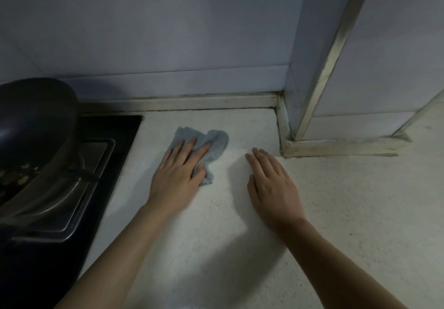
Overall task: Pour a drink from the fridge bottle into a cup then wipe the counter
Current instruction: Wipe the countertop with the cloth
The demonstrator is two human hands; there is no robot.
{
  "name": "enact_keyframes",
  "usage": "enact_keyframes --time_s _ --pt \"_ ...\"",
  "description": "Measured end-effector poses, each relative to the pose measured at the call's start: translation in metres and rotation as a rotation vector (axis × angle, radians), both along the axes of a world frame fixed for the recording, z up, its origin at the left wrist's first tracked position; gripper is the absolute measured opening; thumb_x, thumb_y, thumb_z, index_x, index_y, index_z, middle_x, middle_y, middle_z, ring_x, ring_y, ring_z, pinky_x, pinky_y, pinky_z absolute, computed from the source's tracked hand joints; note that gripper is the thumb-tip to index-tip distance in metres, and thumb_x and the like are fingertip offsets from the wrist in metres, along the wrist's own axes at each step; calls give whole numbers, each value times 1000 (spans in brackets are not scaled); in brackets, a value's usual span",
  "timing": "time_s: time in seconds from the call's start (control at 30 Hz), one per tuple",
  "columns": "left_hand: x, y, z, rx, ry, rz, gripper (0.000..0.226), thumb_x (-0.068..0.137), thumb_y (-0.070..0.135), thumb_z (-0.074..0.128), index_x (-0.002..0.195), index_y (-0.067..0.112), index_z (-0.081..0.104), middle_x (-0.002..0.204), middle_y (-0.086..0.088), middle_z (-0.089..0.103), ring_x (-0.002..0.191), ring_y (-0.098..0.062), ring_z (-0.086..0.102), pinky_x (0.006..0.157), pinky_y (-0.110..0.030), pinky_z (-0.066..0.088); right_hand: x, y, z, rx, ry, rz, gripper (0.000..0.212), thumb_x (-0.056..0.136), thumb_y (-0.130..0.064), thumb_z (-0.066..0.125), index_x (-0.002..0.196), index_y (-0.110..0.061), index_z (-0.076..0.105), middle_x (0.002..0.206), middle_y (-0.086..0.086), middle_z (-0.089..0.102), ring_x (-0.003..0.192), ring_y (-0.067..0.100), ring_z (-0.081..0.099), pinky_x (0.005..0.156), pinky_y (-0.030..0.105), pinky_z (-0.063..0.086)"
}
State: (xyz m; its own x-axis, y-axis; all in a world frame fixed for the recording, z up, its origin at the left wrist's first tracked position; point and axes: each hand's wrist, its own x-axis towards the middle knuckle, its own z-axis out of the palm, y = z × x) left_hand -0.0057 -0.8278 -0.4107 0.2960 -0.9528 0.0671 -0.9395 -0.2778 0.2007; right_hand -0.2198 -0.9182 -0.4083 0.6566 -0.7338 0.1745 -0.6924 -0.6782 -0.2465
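A crumpled light blue cloth [217,144] lies on the white speckled counter [336,200]. My left hand [179,174] presses flat on the cloth, fingers spread over it and the thumb tucked against its lower fold. My right hand [271,186] rests palm down on the bare counter to the right of the cloth, fingers together and pointing toward the wall, holding nothing. No bottle or cup is in view.
A black hob [103,164] with a steel burner tray borders the counter on the left, and a dark wok [33,121] sits on it. A tiled wall runs along the back. A tiled column [319,68] juts out at the right rear.
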Motion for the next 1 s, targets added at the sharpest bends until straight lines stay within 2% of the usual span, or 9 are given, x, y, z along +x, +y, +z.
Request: enact_keyframes --time_s 0.17,0.3,0.53,0.7,0.8,0.87,1.0 --pt "4 -44 3 25 29 33 71 90 58 4 157 36 10 166 -1 3 153 -24 -2 124 -41 -1 2 -3 2 -4 0 -4 51 97 -32 30 143 -13 41 148 7 42 139 21 35 115 34 20" --pt "-6 -93 4 78 76 29 58 101 60 19 155 45 6 166 7 -6 152 -20 -10 122 -38 -8 2 -4 3 1 -11 6 49 96 -29 36 142 -13 42 148 6 42 139 19 33 116 31 17" --pt "-35 -132 -2 57 79 -123 52 103 55 22 152 50 7 165 12 -5 152 -15 -12 119 -33 -17 -1 -8 3 24 1 4 50 95 -31 37 141 -14 44 145 5 46 137 17 35 116 32 19" --pt "-29 -123 -2 23 55 -166 54 99 52 12 153 48 15 166 10 5 153 -17 -2 123 -33 -9 1 -11 6 39 -24 15 49 95 -30 39 141 -15 43 146 3 43 138 16 33 115 30 19" --pt "-29 -116 -1 -14 70 -172 62 92 50 8 153 45 21 165 9 11 153 -17 3 120 -27 -12 2 -12 6 39 -34 16 48 95 -30 38 141 -15 44 146 3 44 138 16 33 115 29 21" --pt "-27 -114 0 -12 63 -179 63 92 49 8 153 44 22 165 9 12 153 -17 4 120 -27 -10 2 -13 5 40 -43 23 48 95 -29 38 140 -14 44 146 4 43 138 17 34 116 30 23" --pt "-26 -103 1 -18 -21 -166 58 95 46 16 152 44 28 163 8 22 150 -20 16 122 -36 10 3 -14 5 17 -20 14 48 95 -30 39 139 -14 46 146 4 43 138 16 32 116 26 17"
